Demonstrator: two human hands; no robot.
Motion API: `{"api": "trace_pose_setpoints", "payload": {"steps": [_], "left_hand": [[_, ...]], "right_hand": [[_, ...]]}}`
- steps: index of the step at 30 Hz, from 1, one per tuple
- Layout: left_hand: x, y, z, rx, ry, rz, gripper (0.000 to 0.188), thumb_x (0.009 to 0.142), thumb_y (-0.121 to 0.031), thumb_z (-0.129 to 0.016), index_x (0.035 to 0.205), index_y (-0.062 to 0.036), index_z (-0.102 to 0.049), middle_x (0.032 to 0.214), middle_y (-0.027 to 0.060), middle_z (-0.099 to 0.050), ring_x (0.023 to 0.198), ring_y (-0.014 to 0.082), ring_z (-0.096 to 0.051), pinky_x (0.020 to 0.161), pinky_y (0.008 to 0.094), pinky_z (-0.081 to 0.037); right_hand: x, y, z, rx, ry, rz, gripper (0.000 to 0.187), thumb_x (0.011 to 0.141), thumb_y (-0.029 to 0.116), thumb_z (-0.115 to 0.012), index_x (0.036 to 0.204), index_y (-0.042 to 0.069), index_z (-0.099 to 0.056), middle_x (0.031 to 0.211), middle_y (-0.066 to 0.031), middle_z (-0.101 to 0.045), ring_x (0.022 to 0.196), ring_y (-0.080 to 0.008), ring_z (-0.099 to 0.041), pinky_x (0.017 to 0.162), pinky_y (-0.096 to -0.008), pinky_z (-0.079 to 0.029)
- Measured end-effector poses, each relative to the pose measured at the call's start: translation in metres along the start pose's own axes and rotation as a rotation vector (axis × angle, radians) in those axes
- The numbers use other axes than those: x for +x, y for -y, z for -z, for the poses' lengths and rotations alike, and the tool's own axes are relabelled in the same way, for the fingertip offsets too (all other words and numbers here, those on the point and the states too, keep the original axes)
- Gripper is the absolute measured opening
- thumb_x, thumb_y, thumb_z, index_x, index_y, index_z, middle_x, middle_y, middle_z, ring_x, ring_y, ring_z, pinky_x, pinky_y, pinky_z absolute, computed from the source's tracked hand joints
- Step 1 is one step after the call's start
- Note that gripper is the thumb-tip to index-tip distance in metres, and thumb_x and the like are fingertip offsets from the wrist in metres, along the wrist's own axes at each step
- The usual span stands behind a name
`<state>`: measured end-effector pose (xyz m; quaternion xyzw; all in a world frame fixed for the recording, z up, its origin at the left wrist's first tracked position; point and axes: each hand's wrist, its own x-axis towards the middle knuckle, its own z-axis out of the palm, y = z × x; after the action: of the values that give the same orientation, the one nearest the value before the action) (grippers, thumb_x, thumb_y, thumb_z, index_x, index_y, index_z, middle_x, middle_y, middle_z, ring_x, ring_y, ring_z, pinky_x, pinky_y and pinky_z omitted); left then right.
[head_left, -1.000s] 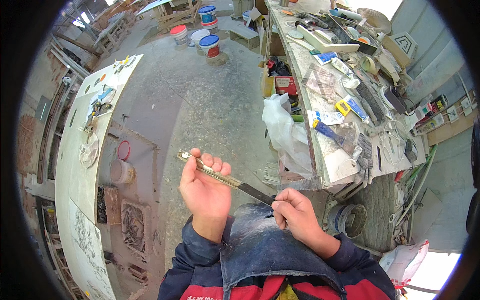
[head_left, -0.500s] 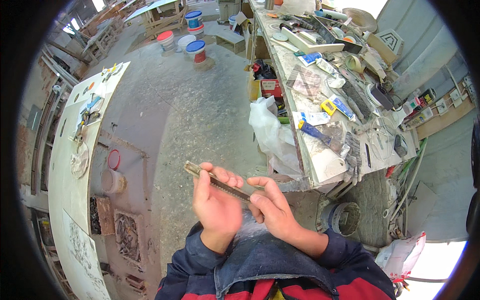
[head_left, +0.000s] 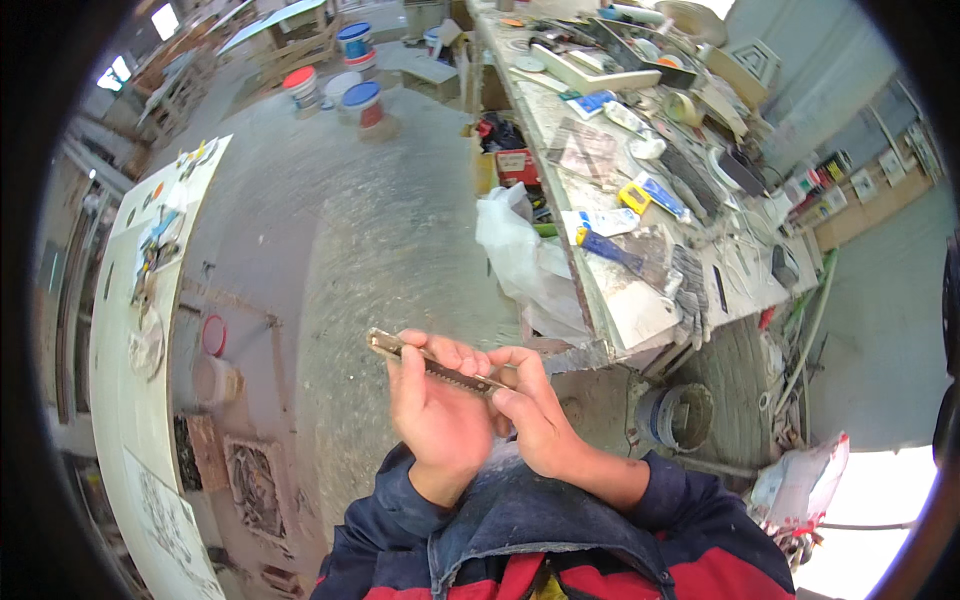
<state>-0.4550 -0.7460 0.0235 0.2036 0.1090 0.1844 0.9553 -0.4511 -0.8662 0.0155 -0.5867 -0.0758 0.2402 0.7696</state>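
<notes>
Grey floor (head_left: 370, 215) lies beneath both hands (head_left: 437, 420) (head_left: 540, 425) holding, probably, a utility knife (head_left: 452, 375).

The left hand (head_left: 440, 425) and right hand (head_left: 540, 425) are bare. The jacket (head_left: 370, 555) is navy with red panels (head_left: 690, 580), its sleeves (head_left: 700, 498) navy at the wrists. A faded blue cloth (head_left: 530, 515) with a paler edge overlies it, a yellow patch (head_left: 549, 589) below.
</notes>
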Motion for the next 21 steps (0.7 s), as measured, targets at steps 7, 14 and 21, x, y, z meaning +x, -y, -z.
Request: {"api": "trace_pose_setpoints", "payload": {"steps": [7,14,21], "left_hand": [[0.018,0.014,-0.004,0.028,0.018,0.229,0.018,0.11,-0.028,-0.043,0.111,-0.0142,-0.055,0.082,0.0017,-0.053,0.077,0.018,-0.049,0.077,0.0385,-0.043],[-0.022,0.074,-0.044,0.223,0.25,0.519,0.022,0.112,-0.027,-0.038,0.112,-0.013,-0.056,0.084,0.0013,-0.053,0.078,0.018,-0.052,0.08,0.0386,-0.046],[-0.05,0.129,-0.078,0.328,0.468,0.606,0.021,0.112,-0.025,-0.038,0.118,-0.0115,-0.054,0.086,0.0021,-0.053,0.077,0.0178,-0.053,0.079,0.0372,-0.045]], "right_hand": [[-0.025,-0.003,0.042,0.175,0.08,-0.142,0.04,0.106,0.02,-0.053,0.141,0.003,-0.045,0.104,-0.0059,-0.062,0.083,-0.0104,-0.059,0.072,-0.0261,-0.048],[-0.067,-0.016,0.072,0.034,-0.289,0.121,0.024,0.097,0.023,-0.071,0.104,0.003,-0.06,0.084,-0.0025,-0.06,0.078,-0.011,-0.058,0.067,-0.0313,-0.048],[-0.178,0.054,0.163,-0.418,-0.427,0.276,0.025,0.092,0.025,-0.075,0.103,0.003,-0.069,0.088,-0.013,-0.066,0.08,-0.0249,-0.064,0.07,-0.0352,-0.05]]}}
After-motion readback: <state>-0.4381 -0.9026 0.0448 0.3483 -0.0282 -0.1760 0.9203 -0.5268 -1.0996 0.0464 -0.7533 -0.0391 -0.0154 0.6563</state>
